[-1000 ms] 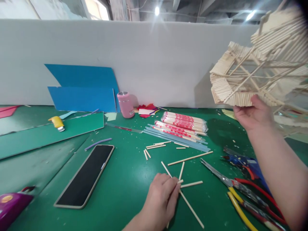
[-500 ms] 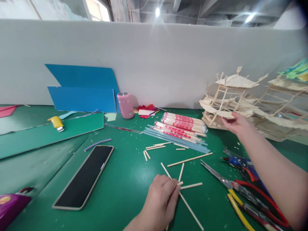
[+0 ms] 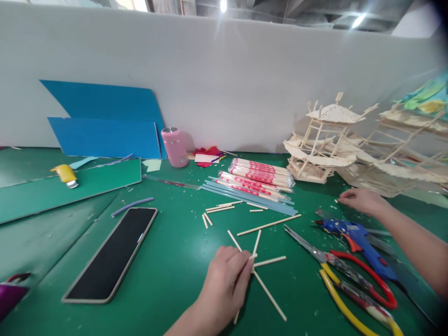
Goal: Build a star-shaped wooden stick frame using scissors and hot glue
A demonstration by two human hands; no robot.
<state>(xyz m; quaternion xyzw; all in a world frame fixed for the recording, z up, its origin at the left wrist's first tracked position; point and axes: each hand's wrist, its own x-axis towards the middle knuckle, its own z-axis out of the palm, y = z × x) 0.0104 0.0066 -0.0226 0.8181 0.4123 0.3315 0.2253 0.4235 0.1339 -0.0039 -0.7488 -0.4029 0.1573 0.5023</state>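
Crossed sticks (image 3: 269, 262): lower middle of the frame, fanned out on the green counter (image 3: 185, 252), their meeting place partly covered by the left hand (image 3: 227, 277).
Steadying them: the work in hand seems to be keeping the sticks together where they cross; a light, even press straight down should serve better than a hard squeeze, which could roll the round sticks and skew their angles.
Spacing: best judged by eye along each free end, keeping the sticks flat on the counter; whether glue binds them cannot be made out.
Left hand: thumb and fingers closed in a pinch on the crossed sticks, a short end poking out past the fingertips.
Right hand (image 3: 364, 201): right side of the frame, low over the counter, thumb and fingers drawn close together by a small pale bit (image 3: 336, 200); at this blur I cannot fairly say whether it is gripped or merely lies there.
Glue gun (image 3: 364, 245): just below the right hand, nozzle pointing left; a careful reach would keep wrist and forearm clear of that tip, as it may be hot.
Loose sticks (image 3: 220, 209): centre of the frame, short pieces in front of the wrapped bundles (image 3: 262, 173).
Stick tower (image 3: 332, 135): upper right, upright, beyond the right hand.
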